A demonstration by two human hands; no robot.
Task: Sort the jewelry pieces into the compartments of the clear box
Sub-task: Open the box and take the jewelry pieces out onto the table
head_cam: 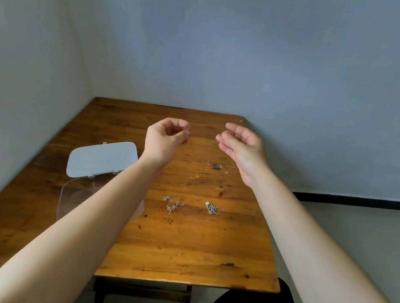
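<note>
Bare table (182, 249) near the front edge, open clear box (75, 187) (lid up) blocking the left

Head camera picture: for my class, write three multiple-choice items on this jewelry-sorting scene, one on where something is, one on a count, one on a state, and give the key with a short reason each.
1. Where does the clear box sit on the table?
A. On its left side, partly behind the left forearm
B. At the far right corner
C. On the floor

2. How many jewelry heaps lie together on the wood nearest the camera?
A. None
B. Two
C. Five

3. What state is the box lid in?
A. Shut flat
B. Missing
C. Open, swung back

Key: 1 A, the box's clear wall shows left of the forearm. 2 B, a tangled chain and a pendant piece lie side by side. 3 C, the lid stands behind the box at its hinges.
</note>
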